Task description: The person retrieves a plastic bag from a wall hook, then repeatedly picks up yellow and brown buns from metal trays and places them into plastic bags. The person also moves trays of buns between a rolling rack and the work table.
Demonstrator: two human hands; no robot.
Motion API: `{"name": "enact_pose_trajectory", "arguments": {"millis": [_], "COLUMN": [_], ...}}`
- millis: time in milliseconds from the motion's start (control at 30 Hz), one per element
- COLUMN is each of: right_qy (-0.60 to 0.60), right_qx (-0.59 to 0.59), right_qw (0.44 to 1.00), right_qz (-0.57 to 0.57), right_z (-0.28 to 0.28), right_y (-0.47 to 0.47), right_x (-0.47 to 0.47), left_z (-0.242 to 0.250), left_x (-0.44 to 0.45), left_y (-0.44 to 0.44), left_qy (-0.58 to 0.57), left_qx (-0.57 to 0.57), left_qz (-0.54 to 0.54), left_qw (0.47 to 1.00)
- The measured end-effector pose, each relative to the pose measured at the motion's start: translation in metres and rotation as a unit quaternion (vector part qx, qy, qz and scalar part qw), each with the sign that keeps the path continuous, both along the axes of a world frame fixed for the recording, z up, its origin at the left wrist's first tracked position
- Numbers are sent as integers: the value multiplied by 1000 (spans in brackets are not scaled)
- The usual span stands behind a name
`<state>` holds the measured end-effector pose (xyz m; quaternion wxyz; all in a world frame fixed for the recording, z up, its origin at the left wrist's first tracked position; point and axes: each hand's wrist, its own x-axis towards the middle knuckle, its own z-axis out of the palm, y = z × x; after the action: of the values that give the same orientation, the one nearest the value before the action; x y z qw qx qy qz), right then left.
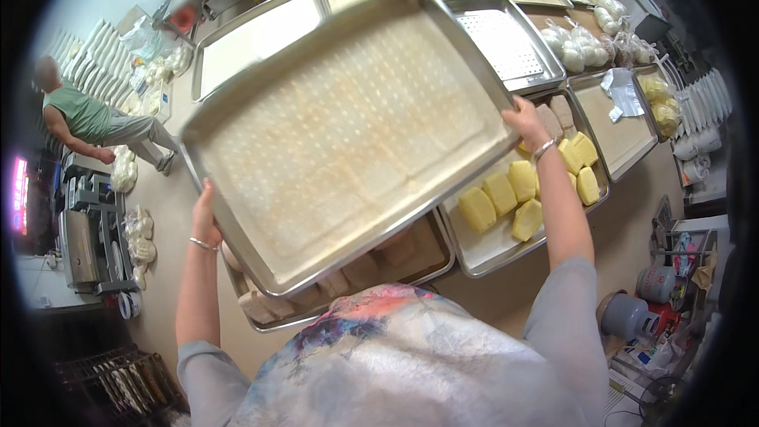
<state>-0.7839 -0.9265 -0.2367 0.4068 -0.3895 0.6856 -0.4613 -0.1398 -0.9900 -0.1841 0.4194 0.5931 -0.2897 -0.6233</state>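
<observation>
A large rimmed metal baking tray is held up tilted in front of me, its inside bare and stained. My left hand grips its left rim, the thumb over the edge. On the opposite rim my right hand is closed around the right side. Beneath and to the right lies a tray of yellow buns and pinkish-brown buns. Below the raised tray, partly hidden by it, another tray carries several brownish pieces.
Several trays stand at the back, beside a perforated metal tray. Bagged white buns lie at the back right. A tray holds a crumpled plastic bag. A person stands at left. Gas cylinders stand at right.
</observation>
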Motion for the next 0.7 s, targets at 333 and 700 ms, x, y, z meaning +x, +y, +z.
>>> {"name": "enact_pose_trajectory", "arguments": {"millis": [333,700], "right_qy": [-95,373], "right_qx": [-162,7], "right_qw": [938,904], "right_qz": [-292,-207], "right_z": [-104,-103], "right_y": [-20,-65], "right_x": [-133,-77], "left_z": [-36,-74], "left_x": [-189,-312], "left_y": [-116,-93], "left_qy": [10,-223], "left_qx": [62,-201], "left_qz": [-127,-304], "left_qw": [990,904]}}
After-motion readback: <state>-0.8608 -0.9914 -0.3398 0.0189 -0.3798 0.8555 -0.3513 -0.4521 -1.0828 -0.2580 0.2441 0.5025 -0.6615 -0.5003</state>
